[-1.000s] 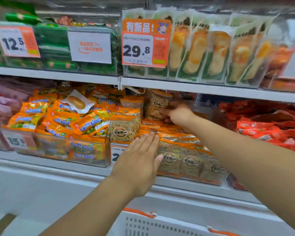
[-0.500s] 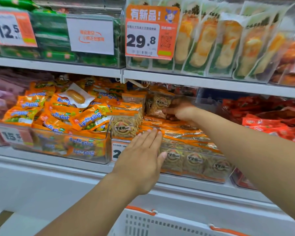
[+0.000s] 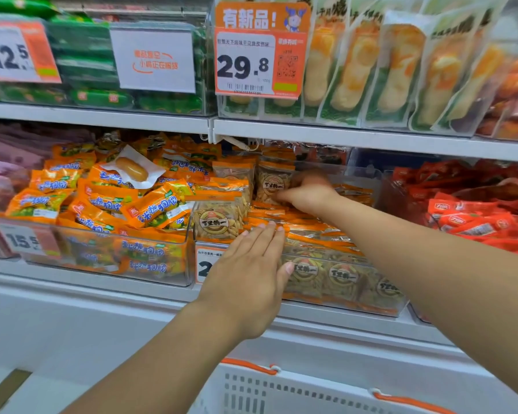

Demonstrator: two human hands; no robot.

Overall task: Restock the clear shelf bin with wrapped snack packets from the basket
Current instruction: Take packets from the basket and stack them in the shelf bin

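Change: your right hand [image 3: 307, 191] sits a touch farther back in the clear shelf bin [image 3: 368, 303] than a moment ago, and the upright packet [image 3: 272, 182] it is working stays standing at the far end; your left hand [image 3: 253, 270] has barely moved.
Meaning: you are settling stock rather than fetching it, so this packet looks nearly placed, and my guess is that another trip to the basket [image 3: 281, 392] comes next.
Right hand: fingers curled, pinching the lower edge of that upright packet at the far end of the bin.
Left hand: fingers straight and together, palm down at the bin's near left corner, fingertips over the top layer of packets; whether they press down I cannot tell.
Task packets: clear wrappers with orange bands and a round brown label, pale strips showing through. They lie in overlapping flat rows [image 3: 308, 231] along the bin, a few standing upright [image 3: 219, 222] at the left and far end.
Bin: on the lower shelf, between the bin of orange corn-printed packets [image 3: 102, 204] on the left and the red packets [image 3: 473, 216] on the right. It looks fairly full.
Basket: white with orange handles, near you and below the shelf; only its rim shows, so what is left inside is hidden.
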